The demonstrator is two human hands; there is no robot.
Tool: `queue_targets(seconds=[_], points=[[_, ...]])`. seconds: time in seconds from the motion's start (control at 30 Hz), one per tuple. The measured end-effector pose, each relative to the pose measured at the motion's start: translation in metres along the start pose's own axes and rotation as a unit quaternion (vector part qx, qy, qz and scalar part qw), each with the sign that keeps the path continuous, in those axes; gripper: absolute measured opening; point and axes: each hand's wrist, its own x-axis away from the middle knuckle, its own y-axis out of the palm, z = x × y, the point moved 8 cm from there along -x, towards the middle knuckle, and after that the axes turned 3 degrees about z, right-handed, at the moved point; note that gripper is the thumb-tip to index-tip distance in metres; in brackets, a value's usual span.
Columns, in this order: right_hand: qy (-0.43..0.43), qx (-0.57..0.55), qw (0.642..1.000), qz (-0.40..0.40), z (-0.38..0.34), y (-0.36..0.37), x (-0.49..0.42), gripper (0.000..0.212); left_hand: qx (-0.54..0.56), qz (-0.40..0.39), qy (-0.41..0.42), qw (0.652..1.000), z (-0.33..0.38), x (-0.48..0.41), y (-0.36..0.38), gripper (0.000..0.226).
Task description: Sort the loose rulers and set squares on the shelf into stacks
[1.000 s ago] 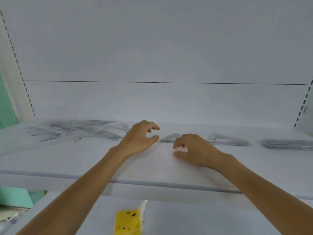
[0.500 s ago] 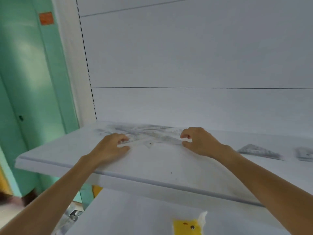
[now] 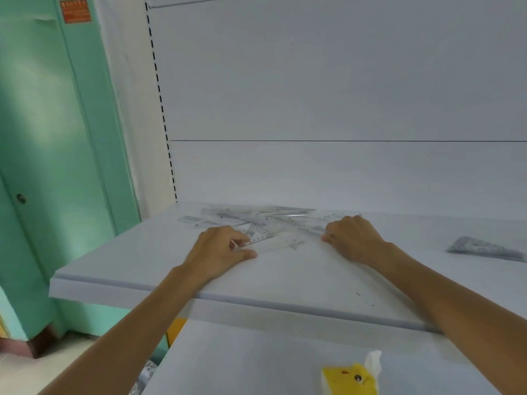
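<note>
A loose pile of clear rulers and set squares lies at the back left of the white shelf. My left hand is at the pile's front edge and pinches the corner of a clear set square between thumb and curled fingers. My right hand is at the pile's right end, with its curled fingers and thumb closed on the end of a clear ruler. Farther right on the shelf lies a separate stack of set squares.
The shelf's back panel rises right behind the pile. A green wall and door stand to the left. On the lower shelf sits a yellow packet. The upper shelf's front edge runs under both forearms.
The view has swung left, from the sorted stacks on the right to the loose pile. Both hands moved left with it and now take hold of pieces at the pile's edge.
</note>
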Motion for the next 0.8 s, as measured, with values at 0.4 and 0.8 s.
queue_targets(seconds=[0.4, 0.8], points=[[0.013, -0.001, 0.996, 0.083, -0.01, -0.015, 0.013, 0.033, -0.067, -0.038, 0.044, 0.996, 0.011, -0.001, 0.01, 0.024], [0.008, -0.019, 0.99, 0.136, 0.006, -0.029, 0.02, 0.034, -0.1, 0.033, 0.091, 0.99, 0.019, 0.002, 0.0, 0.036]])
